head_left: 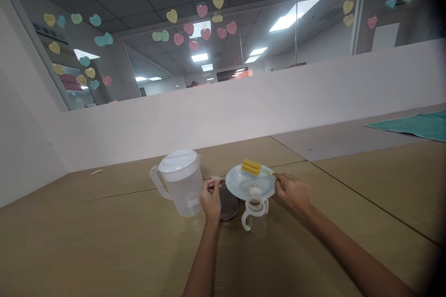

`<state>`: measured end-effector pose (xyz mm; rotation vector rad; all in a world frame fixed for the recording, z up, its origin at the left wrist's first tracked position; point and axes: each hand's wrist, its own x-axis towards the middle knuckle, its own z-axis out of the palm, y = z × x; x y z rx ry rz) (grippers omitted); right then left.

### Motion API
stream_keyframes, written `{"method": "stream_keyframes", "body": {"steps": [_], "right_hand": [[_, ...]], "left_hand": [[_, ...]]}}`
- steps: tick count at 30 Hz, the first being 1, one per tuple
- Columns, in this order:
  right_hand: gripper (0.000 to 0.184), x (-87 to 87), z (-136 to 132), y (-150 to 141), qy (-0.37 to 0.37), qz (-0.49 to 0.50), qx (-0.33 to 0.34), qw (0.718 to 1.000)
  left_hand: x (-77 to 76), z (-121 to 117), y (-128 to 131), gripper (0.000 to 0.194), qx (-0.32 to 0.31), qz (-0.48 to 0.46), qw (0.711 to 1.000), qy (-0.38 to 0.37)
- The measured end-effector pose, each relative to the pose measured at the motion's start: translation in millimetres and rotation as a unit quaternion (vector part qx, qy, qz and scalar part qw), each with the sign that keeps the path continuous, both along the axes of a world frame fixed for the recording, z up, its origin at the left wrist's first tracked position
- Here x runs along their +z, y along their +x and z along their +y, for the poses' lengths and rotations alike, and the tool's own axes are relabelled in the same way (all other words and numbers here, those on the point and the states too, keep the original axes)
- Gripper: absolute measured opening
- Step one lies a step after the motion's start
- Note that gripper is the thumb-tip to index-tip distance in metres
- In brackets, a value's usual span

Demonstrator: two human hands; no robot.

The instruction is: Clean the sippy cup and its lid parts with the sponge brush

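My left hand (210,198) is closed in a pinch on a small pale round piece (216,177), held just right of a clear plastic pitcher (181,182) with a white lid. My right hand (291,190) is closed on the thin handle of a yellow sponge brush (251,167), whose head lies on the far rim of a white plate (237,181). A clear baby bottle (255,213) with white side handles stands upright in front of the plate, between my hands. A dark round lid (230,204) lies flat beside my left hand.
A brown tabletop (121,241) stretches all around. A teal towel (414,125) lies at the far right. A white partition wall (244,106) borders the table's far side, with glass and paper hearts above. A small pale stick (96,172) lies at the far left.
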<state>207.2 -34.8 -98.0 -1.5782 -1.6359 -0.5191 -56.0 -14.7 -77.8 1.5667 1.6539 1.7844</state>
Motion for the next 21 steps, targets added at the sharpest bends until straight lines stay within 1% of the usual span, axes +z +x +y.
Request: {"method": "stream_keyframes", "body": {"steps": [5, 9, 10, 14, 18, 21], "right_hand": [[0.033, 0.4, -1, -1, -0.022, 0.002, -0.006, 1.0], [0.032, 1.6, -1, -1, -0.045, -0.001, -0.011, 0.999], [0.032, 1.6, -1, -1, -0.048, -0.004, -0.012, 0.999], [0.031, 0.3, 1, -1, -0.044, -0.035, -0.019, 0.998], [0.028, -0.7, 1, 0, -0.037, -0.082, -0.044, 0.995], [0.027, 0.6, 0, 2, -0.031, -0.107, -0.05, 0.992]], "left_hand": [[-11.7, 8, -9, 0.028, -0.005, 0.052, 0.998, -0.045], [-16.1, 9, -10, 0.019, 0.013, 0.12, 0.989, -0.082], [-16.4, 8, -10, 0.019, 0.019, 0.143, 0.986, -0.09], [-16.5, 0, -6, 0.03, 0.036, 0.241, 0.963, -0.117], [-11.8, -7, -1, 0.021, 0.038, 0.309, 0.943, -0.117], [-5.1, -11, 7, 0.019, 0.032, 0.359, 0.929, -0.079]]}}
